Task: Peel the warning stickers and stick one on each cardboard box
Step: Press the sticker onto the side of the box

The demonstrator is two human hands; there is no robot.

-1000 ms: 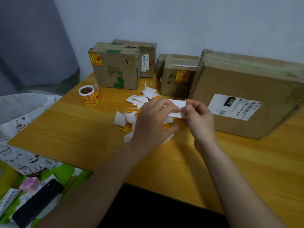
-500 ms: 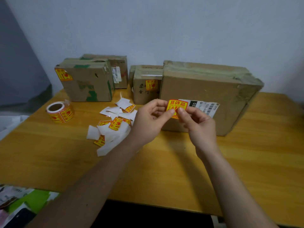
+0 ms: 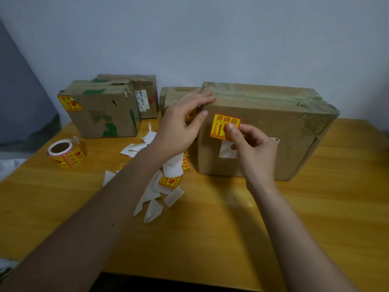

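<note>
1. Thumb and forefinger of the right hand (image 3: 255,152) pinched the lower right corner of a yellow-and-red warning sticker (image 3: 224,127), just right of the frame's centre.
2. Most of the sticker stood up and to the left of that pinch, flat against the front face of the large cardboard box (image 3: 271,127), near its upper left corner.
3. Whether the sticker was fully stuck down could not be told.
4. A white shipping label (image 3: 226,149) on the same face showed partly below the sticker, behind the right hand.
5. The left hand (image 3: 181,123) was spread with fingers straight and held nothing; its fingertips lay at the box's upper left edge, its thumb just left of the sticker.
6. A smaller box (image 3: 179,98) behind the left hand carried a sticker, mostly hidden.
7. In the upper left of the frame, a green-taped box (image 3: 103,114) bore a sticker (image 3: 70,103) at its left corner; another box (image 3: 145,95) stood behind it.
8. The sticker roll (image 3: 66,153) lay at the left on the wooden table (image 3: 231,228).
9. White backing scraps and loose stickers (image 3: 164,186) littered the table under the left forearm.
</note>
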